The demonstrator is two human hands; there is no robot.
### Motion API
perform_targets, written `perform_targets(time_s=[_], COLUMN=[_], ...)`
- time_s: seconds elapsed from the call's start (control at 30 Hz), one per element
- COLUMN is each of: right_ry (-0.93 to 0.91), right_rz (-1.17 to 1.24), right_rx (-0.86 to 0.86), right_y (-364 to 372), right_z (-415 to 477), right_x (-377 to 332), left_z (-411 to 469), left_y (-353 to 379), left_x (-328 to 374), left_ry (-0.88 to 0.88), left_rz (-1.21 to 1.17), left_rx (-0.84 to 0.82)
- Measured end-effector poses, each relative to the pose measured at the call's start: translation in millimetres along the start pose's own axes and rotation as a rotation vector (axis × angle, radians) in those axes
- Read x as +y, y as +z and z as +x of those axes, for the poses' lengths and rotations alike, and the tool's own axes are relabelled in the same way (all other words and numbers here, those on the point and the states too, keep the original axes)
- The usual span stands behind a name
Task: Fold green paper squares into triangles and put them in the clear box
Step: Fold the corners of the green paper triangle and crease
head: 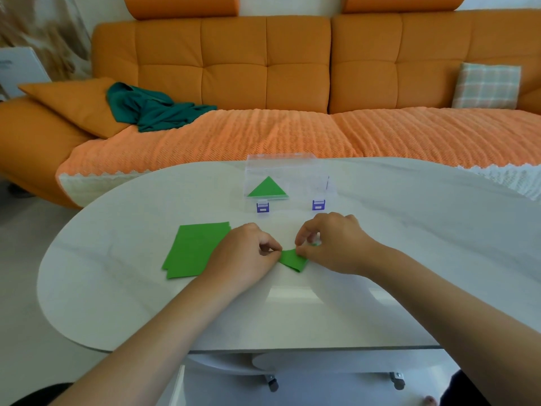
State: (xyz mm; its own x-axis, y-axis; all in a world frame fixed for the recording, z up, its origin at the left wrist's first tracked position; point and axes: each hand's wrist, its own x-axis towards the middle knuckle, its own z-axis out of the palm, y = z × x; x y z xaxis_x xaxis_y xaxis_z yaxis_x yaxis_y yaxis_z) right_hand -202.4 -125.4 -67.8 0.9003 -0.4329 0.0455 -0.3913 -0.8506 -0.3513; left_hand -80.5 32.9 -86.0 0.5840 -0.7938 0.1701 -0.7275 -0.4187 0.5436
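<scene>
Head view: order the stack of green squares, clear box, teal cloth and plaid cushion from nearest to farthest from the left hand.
1. stack of green squares, right beside the left hand.
2. clear box, ahead on the table.
3. teal cloth, left on the sofa.
4. plaid cushion, sofa's far right.

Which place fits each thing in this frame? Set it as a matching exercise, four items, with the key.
Things:
1. green triangle
2. stack of green squares
3. folded green paper
4. teal cloth

Places:
A. on the sofa
B. flat on the table, at the left
C. inside the clear box
D. pinched by the left hand and right hand

Pairs: 1-C, 2-B, 3-D, 4-A
</scene>
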Motion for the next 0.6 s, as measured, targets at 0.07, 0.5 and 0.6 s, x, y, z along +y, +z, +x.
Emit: perform_targets(time_s=[0.07,0.5,0.6], right_ry=[-0.003,-0.025,-0.025], right_rz=[0.013,0.066,0.149], right_rx=[0.002,-0.034,-0.086], right_y=[1,4,-2], right_z=[-1,-5,-5], right_x=[0,1,6], left_z=[1,-9,-14], left_y=[2,7,6], left_x=[-3,2,4], left_ry=[0.09,0.497,0.506], left_rz=[0.033,0.16,0.165], left_rx=[0.045,-0.118,-0.112])
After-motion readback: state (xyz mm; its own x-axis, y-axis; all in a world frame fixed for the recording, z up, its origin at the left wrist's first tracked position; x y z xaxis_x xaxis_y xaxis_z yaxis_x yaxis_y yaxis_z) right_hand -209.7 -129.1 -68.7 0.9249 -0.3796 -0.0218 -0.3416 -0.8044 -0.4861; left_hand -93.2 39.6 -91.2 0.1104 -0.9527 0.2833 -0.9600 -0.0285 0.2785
